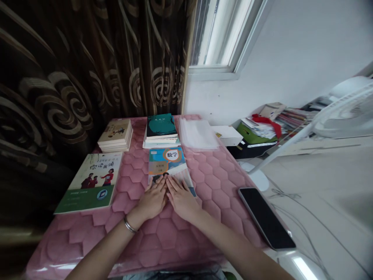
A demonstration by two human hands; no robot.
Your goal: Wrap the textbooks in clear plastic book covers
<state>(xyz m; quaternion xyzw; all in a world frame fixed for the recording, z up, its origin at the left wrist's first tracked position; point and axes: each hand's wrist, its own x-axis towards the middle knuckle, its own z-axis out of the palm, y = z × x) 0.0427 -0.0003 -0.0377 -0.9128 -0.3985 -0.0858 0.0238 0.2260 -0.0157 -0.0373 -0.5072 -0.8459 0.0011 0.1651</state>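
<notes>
Both my hands lie flat, side by side, on the near end of a blue and orange textbook [168, 160] in the middle of the pink quilted table cover [163, 241]. My left hand [152, 199], with a bracelet on its wrist, has its fingers stretched out over the book's lower left part. My right hand [181, 199] rests with fingers spread on the lower right part. Neither hand grips anything.
A green and white book [93, 182] lies at the left. Two book stacks [115, 135] [161, 130] and clear plastic sleeves [197, 133] sit at the far edge. A dark phone [265, 217] lies at the right. Patterned curtain behind; white fan [344, 112] and clutter at the right.
</notes>
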